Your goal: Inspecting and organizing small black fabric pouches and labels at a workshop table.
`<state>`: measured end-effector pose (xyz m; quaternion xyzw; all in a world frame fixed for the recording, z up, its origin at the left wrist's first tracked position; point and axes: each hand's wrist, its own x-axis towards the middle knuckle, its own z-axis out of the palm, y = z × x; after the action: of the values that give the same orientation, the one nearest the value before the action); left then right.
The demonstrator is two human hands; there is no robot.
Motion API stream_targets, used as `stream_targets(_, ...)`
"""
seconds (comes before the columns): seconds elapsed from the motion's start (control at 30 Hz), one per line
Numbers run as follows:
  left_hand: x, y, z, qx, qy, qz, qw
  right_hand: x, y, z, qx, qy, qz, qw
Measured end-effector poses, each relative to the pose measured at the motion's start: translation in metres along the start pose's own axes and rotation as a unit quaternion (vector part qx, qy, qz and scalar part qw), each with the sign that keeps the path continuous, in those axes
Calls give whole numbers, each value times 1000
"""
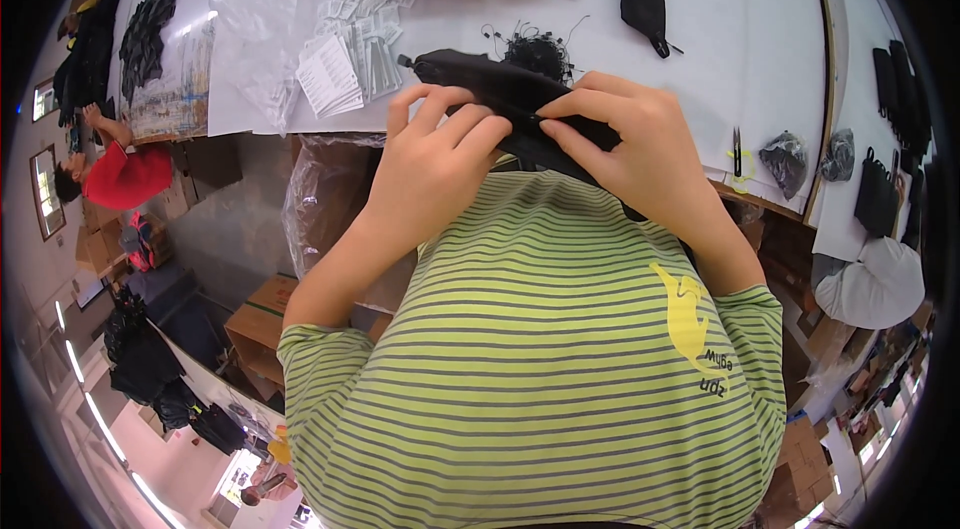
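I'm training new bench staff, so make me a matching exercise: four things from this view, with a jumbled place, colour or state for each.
Things:
1. Black pouch nearest the shirt
2. White cards
3. Tangle of black strings
4. Shirt

Descriptions:
A. On the white table, just beyond the pouch
B. Yellow-green with dark stripes
C. Held by the left hand and right hand
D. In a spread pile, left of the strings

Pairs: 1-C, 2-D, 3-A, 4-B
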<state>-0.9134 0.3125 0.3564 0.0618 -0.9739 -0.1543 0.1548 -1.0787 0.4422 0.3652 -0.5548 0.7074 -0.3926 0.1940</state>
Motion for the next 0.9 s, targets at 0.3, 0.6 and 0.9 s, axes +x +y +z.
stream_targets(0.3, -6, -3, 4, -53, 116, 23, 992, -5, -5, 4, 20, -36, -13, 999)
stream_targets(0.6, -3, 1, -5, -88, 88, -12, 992, -2, -6, 2, -8, -68, -71, 995)
stream_targets(0.9, -1, -1, -10, -60, 107, 12, 992, -1, -10, 1, -3, -27, -84, 996)
